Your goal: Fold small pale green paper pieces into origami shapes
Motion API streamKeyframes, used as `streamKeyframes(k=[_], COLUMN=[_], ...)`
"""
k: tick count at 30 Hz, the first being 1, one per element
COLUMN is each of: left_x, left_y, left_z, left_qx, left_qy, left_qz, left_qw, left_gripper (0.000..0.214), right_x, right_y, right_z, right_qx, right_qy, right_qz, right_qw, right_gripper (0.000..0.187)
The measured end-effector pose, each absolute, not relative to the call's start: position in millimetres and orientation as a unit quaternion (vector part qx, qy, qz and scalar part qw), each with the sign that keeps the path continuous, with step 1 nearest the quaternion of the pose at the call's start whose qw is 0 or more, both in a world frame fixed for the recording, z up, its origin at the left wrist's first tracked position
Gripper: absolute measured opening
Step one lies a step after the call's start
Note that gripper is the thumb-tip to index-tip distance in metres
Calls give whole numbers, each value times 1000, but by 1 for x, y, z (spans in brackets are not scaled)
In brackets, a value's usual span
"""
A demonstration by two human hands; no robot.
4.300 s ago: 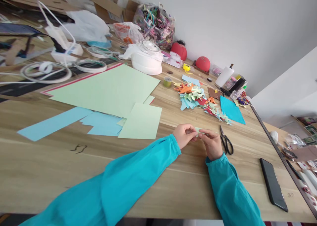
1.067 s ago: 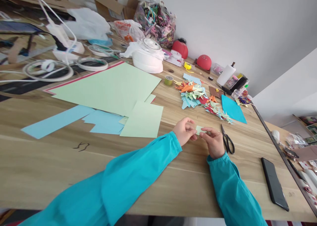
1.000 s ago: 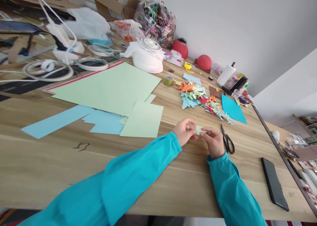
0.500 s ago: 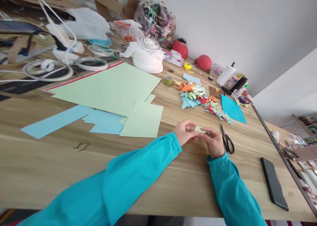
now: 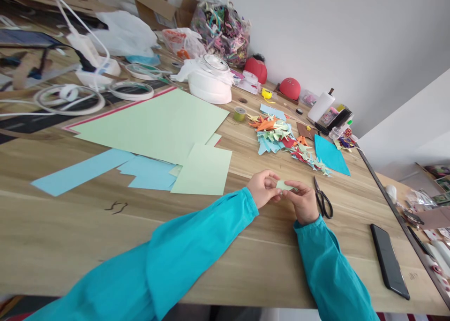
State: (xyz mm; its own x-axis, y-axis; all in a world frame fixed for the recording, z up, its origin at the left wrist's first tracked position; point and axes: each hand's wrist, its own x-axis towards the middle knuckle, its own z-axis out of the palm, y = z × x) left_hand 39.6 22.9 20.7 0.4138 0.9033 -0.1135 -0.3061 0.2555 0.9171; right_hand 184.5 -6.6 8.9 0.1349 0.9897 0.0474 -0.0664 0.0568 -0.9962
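Note:
A small piece of pale green paper [image 5: 284, 185] is pinched between my two hands above the wooden table. My left hand [image 5: 263, 189] grips its left side with bent fingers. From the right, my right hand [image 5: 303, 202] holds the other side between thumb and fingers. Part of the paper is hidden by the fingers, so its exact folds cannot be made out. Black-handled scissors [image 5: 322, 199] lie just right of my right hand. Beyond my hands is a pile of folded paper cranes [image 5: 277, 132] in orange, green, blue and red.
Large green sheets [image 5: 151, 124], a smaller green sheet [image 5: 206, 171] and blue paper strips [image 5: 82, 172] lie to the left. A phone [image 5: 389, 261] rests near the right edge. At the back are a white roll [image 5: 211, 84], a thread spool [image 5: 239, 114] and a teal sheet [image 5: 331, 155].
Both hands stay in nearly the same place. The green paper between the fingers has shifted slightly, and its visible outline looks a little different.

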Motion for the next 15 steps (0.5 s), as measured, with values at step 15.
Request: streamKeyframes(k=[15], left_x=[34], left_y=[27], left_z=[25], left_qx=[395], left_qy=[275], left_qz=[386], left_qw=[787], left_gripper=[38], right_x=[183], right_y=[-7], right_z=[20], right_qx=[-472], right_qy=[-373], right_qz=[543], right_qw=[586], right_gripper=[31])
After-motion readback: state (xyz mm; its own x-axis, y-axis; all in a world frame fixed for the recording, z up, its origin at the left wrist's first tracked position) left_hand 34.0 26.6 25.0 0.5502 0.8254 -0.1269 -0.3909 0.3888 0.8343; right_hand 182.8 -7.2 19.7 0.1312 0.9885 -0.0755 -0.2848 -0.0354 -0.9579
